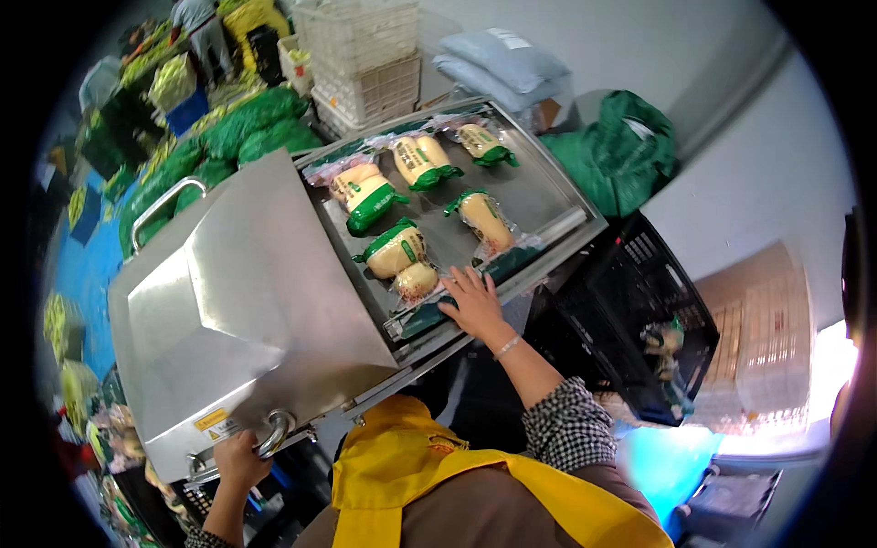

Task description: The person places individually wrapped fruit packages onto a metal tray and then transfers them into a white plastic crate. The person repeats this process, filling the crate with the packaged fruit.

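Note:
My left hand (241, 460) is wrapped around the curved metal handle (277, 435) at the near side of a stainless steel lid (274, 274). This lid belongs to what looks like a double-chamber vacuum sealer. To its right lies the bare metal chamber bed (527, 185), carrying several clear and green plastic packets of pale, peeled produce. My right hand (473, 305) rests with fingers spread at the near sealing bar (428, 318). Its fingertips lie beside the mouth of the nearest packet (401, 260). Another packet (485, 222) lies just beyond that hand, and a third packet (363, 195) is farther back.
Right of the machine stands a black plastic crate (630, 315) with packets inside. A green sack (610, 151), grey-blue bags (503, 65) and stacked white crates (363, 61) stand behind. Green mesh sacks (267, 127) lie beyond the lid. A person (199, 31) stands at the far left.

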### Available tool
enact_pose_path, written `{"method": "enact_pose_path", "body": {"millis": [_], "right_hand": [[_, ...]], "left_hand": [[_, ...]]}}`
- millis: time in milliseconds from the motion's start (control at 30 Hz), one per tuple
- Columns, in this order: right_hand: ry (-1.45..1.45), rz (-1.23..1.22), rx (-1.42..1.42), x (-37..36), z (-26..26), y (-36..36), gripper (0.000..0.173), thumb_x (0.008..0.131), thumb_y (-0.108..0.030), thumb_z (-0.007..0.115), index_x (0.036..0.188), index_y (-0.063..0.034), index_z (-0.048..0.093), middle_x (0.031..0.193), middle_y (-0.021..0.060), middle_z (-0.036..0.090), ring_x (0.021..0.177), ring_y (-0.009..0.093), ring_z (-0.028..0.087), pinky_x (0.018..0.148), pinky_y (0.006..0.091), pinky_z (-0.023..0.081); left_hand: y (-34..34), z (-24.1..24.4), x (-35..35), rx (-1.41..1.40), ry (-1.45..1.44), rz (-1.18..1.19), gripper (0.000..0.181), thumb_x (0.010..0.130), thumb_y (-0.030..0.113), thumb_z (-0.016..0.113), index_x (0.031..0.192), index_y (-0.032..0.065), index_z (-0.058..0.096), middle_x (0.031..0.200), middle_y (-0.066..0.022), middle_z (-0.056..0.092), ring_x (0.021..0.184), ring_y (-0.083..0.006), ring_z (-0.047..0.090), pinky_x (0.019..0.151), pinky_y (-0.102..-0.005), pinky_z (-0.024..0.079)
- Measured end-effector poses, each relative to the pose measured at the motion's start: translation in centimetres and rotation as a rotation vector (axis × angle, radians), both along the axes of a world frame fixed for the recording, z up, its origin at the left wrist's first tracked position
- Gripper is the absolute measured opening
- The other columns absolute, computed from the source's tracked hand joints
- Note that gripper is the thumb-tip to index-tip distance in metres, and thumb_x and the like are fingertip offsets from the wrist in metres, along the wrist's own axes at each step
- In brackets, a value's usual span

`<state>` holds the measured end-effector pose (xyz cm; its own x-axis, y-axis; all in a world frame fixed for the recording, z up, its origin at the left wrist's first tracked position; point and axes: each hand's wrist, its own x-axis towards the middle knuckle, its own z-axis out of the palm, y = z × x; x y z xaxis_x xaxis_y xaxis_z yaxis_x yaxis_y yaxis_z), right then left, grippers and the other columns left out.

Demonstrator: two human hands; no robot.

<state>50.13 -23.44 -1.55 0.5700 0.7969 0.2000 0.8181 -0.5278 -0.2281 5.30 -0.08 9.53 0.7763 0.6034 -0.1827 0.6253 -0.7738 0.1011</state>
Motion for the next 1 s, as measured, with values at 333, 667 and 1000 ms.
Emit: {"method": "enact_pose_path", "body": {"millis": [333,667,1000], "right_hand": [[0.171,0.132,-0.166,0.8,2.9,-5.6,0.051,0.078,-0.034,0.069,0.123,-0.0143,0.053,0.127,0.0086,0.046,0.125,0.029,0.039,0.107,0.055,0.023],[0.255,-0.301,-0.061,19.2,0.0,1.6,0.101,0.06,-0.028,0.08,0.142,-0.0089,0.024,0.128,0.0257,0.041,0.115,0.042,0.045,0.098,0.0478,0.038],[1.443,-0.317,0.751,23.5,-0.6,1.0,0.063,0.068,-0.013,0.072,0.124,-0.0025,0.046,0.101,0.0099,0.061,0.088,0.02,0.062,0.073,0.0348,0.054]], "left_hand": [[-0.5,-1.2,-0.6,0.003,-0.046,-0.021,0.025,0.051,0.011,0.064,0.073,0.0087,0.052,0.073,-0.0086,0.053,0.068,-0.0329,0.054,0.058,-0.0436,0.038],[-3.5,1.7,4.2,0.23,0.113,0.241,0.035,0.056,0.006,0.059,0.09,0.001,0.054,0.096,-0.017,0.055,0.091,-0.0392,0.051,0.08,-0.0443,0.041],[-4.6,1.7,33.4,-0.431,-0.778,0.337,0.084,0.069,0.005,0.07,0.14,-0.002,0.026,0.138,-0.0233,0.035,0.13,-0.0344,0.033,0.109,-0.0417,0.026]]}}
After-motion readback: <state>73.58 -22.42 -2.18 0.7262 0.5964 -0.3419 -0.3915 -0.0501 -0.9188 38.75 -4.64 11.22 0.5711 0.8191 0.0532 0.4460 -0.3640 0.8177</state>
